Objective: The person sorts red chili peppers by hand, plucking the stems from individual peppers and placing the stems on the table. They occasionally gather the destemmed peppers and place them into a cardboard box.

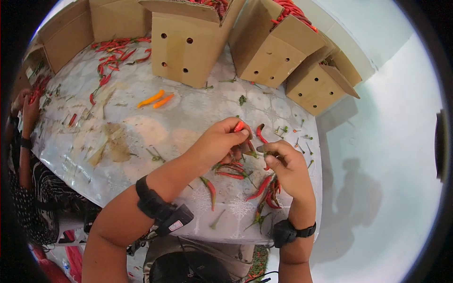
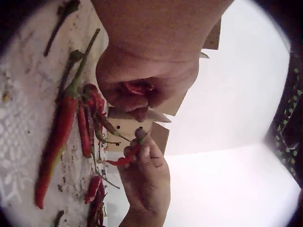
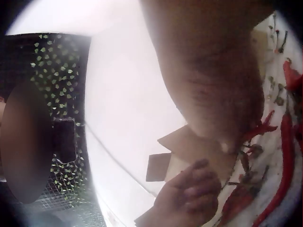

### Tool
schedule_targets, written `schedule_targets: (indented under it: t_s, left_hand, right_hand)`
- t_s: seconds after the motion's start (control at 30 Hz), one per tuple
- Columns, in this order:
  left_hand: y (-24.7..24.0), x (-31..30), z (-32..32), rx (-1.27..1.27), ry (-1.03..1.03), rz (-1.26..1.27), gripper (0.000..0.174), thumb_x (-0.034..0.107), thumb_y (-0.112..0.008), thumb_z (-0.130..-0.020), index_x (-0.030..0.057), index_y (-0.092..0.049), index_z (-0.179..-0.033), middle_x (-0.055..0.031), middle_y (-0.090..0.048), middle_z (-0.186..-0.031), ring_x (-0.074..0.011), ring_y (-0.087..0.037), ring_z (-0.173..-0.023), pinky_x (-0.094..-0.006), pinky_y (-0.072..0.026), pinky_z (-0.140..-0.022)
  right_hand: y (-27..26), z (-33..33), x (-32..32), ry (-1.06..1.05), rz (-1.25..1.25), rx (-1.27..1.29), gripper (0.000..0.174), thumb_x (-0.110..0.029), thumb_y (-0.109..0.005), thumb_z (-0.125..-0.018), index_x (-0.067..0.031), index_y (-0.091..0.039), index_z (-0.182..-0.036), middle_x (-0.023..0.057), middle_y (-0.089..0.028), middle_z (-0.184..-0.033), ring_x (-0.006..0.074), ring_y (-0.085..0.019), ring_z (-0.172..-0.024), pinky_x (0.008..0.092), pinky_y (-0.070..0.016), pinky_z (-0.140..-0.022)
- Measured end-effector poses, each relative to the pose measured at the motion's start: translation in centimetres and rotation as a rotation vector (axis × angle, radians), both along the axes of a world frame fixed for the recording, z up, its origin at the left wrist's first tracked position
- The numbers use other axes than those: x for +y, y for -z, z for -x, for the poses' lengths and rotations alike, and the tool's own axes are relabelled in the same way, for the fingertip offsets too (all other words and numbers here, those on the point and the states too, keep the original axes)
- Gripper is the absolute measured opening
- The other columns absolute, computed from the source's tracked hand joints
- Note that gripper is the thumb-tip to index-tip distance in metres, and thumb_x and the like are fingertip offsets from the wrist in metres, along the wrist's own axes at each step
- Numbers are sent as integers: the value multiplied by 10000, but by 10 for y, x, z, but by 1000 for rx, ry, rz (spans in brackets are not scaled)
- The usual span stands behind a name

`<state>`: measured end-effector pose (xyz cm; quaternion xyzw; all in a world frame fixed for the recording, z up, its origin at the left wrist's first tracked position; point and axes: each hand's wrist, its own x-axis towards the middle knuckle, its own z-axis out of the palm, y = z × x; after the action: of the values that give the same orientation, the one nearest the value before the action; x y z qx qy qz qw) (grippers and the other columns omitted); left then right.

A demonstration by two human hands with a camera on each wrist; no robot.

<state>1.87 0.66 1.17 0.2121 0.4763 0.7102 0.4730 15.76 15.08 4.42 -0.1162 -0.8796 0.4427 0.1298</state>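
Observation:
The left hand (image 1: pixel 214 144) curls round red chillies; one red end (image 1: pixel 239 126) shows above its fingers. In the left wrist view the same hand (image 2: pixel 147 78) has red chilli (image 2: pixel 138 88) inside its curled fingers. Close to it, the right hand (image 1: pixel 293 173) pinches a red chilli, seen best in the left wrist view (image 2: pixel 125 160), between thumb and fingers. Beneath the hands lie loose red chillies (image 1: pixel 231 175) with green stems. A single chilli (image 1: pixel 211 192) rests nearer the table's front edge. Darkened chillies (image 1: pixel 272 194) lie below the right hand.
Perforated cardboard boxes (image 1: pixel 184 49) stand along the back, some filled with red chillies (image 1: pixel 295 14). Two orange chillies (image 1: pixel 151 99) lie mid-table (image 1: pixel 188 111). Loose stems (image 1: pixel 309 148) are scattered at the right. Another person's hands (image 1: pixel 31 106) are over chillies at the far left.

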Motion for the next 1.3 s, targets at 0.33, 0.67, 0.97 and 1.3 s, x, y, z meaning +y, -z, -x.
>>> schedule_targets:
  t_s: [0.33, 0.67, 0.97, 1.3]
  left_hand:
    - [-4, -1, -11, 103, 240, 21, 167, 231, -518, -913, 81, -526, -986, 23, -555, -790, -43, -542, -677, -178, -413, -523]
    - [0, -2, -10, 151, 328, -37, 153, 214, -551, -896, 72, -537, -951, 36, -498, -733, -46, -517, -603, -180, -400, -511]
    - [1, -3, -10, 118, 379, -140, 171, 209, -541, -901, 58, -547, -980, 11, -558, -775, -63, -540, -618, -183, -402, -504]
    - [-6, -4, -2, -137, 104, -63, 157, 225, -563, -886, 78, -511, -894, -9, -548, -678, -58, -460, -508, -184, -291, -391]
  right_hand:
    - [2, 2, -5, 36, 379, 94, 139, -89, -658, -790, -7, -586, -876, 29, -609, -787, 95, -563, -714, 229, -448, -648]
    - [7, 3, -4, 60, 394, 39, 137, -135, -645, -811, -19, -582, -847, -13, -533, -709, 63, -466, -627, 208, -379, -576]
    - [11, 1, -1, -66, 772, 53, 225, -234, -632, -840, -21, -566, -868, -20, -507, -709, 75, -442, -627, 211, -354, -564]
    - [-10, -8, 10, -33, -102, -37, 223, -81, -749, -610, -46, -608, -780, 15, -534, -701, 120, -524, -654, 242, -419, -583]
